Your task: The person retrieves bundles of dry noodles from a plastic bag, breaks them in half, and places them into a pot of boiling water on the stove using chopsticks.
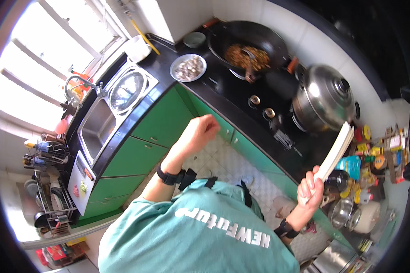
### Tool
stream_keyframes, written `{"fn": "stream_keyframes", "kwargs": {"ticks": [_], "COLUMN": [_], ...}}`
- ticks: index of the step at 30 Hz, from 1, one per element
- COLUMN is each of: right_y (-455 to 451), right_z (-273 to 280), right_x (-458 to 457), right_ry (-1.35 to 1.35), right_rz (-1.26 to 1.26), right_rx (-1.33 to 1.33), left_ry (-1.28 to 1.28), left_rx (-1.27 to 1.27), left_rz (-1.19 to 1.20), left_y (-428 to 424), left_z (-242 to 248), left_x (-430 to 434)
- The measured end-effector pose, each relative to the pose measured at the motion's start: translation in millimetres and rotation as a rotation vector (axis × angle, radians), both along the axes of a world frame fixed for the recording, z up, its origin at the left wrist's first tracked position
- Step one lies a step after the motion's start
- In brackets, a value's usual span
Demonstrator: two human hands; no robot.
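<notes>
A bundle of dry white noodles [335,150] stands tilted in my right hand [311,187], whose fingers wrap around its lower end at the right. Near the middle, in front of the green cabinets, my left hand [201,131] hangs with its fingers curled; whether it holds something small cannot be told. A lidded steel pot [323,95] sits on the hob, beyond the top of the bundle. Left of it, a black wok [273,37] holds a browned chopped food [239,58] with a ladle resting in it. A bowl of pale chopped food [188,68] stands beside the wok.
At the left are a steel sink [97,131], a glass lid [128,92] and a white cutting board [78,174] bearing a knife and chopped food. A dish rack [51,194] stands beyond it. Jars, packets and steel bowls [341,211] crowd the right end of the black counter [222,92].
</notes>
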State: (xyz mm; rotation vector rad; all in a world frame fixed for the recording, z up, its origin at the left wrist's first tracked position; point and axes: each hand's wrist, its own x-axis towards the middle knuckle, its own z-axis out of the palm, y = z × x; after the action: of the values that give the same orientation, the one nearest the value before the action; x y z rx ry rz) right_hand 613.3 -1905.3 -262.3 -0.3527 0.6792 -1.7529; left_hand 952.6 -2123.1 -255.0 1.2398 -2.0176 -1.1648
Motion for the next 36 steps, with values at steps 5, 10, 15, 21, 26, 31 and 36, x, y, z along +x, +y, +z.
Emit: {"fn": "stream_keyframes", "kwargs": {"ticks": [5, 10, 15, 21, 26, 31, 36], "right_y": [-21, -44, -92, -125, -125, -123, -123], "right_z": [9, 6, 11, 16, 15, 14, 11], "right_x": [72, 134, 194, 261, 285, 291, 318], "right_ry": [0.059, 0.005, -0.25, 0.029, 0.09, 0.184, 0.28], "right_rz": [0.076, 0.189, 0.578, 1.064, 1.196, 1.227, 1.438], "right_rx": [-0.026, 0.044, 0.055, 0.166, 0.125, 0.014, 0.082], "left_ry": [0.005, 0.092, 0.689, 1.177, 1.236, 1.312, 1.436], "left_rx": [-0.021, 0.132, 0.461, 0.683, 0.806, 0.68, 0.477], "left_rz": [0.09, 0.072, -0.207, -0.384, -0.019, 0.162, 0.308], "left_y": [-9, -6, 16, 42, 56, 75, 95], "left_z": [-24, -49, -31, -10, 4, 19, 26], "left_x": [106, 176, 168, 111, 106, 112, 148]}}
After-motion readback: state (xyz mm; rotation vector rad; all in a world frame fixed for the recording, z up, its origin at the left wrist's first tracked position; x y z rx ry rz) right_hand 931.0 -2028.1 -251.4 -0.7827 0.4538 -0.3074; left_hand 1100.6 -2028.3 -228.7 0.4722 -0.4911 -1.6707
